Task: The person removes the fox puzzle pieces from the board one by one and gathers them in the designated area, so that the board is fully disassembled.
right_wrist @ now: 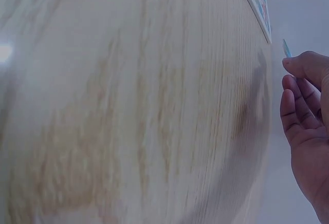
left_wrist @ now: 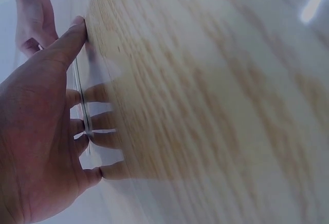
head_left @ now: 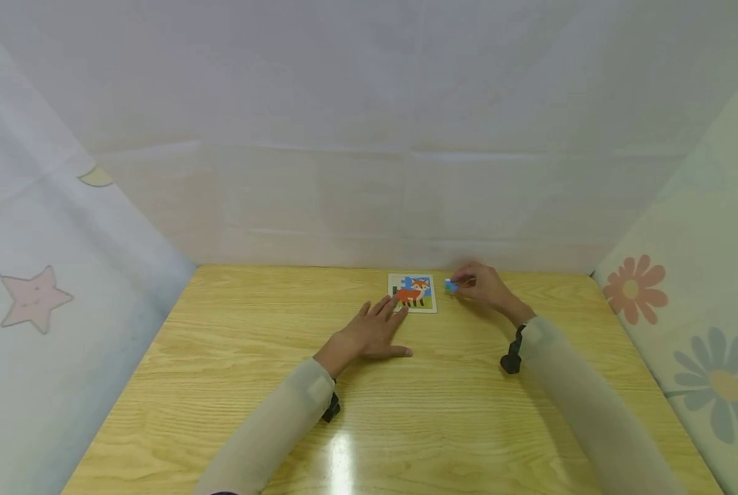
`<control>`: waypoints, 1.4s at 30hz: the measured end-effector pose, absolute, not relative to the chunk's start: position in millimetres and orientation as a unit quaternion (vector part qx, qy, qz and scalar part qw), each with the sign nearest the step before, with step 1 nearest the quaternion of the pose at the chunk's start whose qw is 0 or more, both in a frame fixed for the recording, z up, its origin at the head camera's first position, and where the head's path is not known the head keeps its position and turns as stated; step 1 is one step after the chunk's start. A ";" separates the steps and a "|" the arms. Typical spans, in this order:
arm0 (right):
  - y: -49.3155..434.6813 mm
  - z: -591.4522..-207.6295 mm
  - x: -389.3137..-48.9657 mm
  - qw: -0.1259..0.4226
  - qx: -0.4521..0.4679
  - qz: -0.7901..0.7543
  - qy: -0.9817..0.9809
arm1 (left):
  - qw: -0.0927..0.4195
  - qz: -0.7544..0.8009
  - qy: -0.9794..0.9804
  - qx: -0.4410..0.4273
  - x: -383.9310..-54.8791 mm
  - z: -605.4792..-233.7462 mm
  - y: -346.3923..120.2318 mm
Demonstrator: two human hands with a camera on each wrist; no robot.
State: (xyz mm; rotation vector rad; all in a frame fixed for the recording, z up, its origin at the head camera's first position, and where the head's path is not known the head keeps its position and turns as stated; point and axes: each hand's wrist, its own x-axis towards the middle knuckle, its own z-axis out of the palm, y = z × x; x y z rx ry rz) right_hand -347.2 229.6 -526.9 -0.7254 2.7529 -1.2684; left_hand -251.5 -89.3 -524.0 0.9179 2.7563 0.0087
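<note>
A small square fox puzzle (head_left: 414, 294) in a pale frame lies near the table's back edge, with a gap in the picture at its upper left. My left hand (head_left: 372, 333) lies palm down with fingers spread, its fingertips at the puzzle's lower left edge. To the right of the puzzle, my right hand (head_left: 483, 285) pinches a small blue and green puzzle piece (head_left: 450, 286) between thumb and fingers. The right wrist view shows the piece (right_wrist: 287, 48) edge-on above the table, and the frame's corner (right_wrist: 264, 26) beyond it.
The wooden table (head_left: 270, 309) ends at a pale cloth wall (head_left: 319, 206) just behind the puzzle. Patterned cloth sides stand left and right, one with a pink star (head_left: 37, 299), the other with flowers (head_left: 635, 289). Each wrist wears a black band.
</note>
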 end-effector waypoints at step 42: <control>271.5 -541.2 -352.5 0.022 -0.221 -0.354 0.908 | 0.116 0.009 0.942 0.315 -255.8 -531.8 -86.8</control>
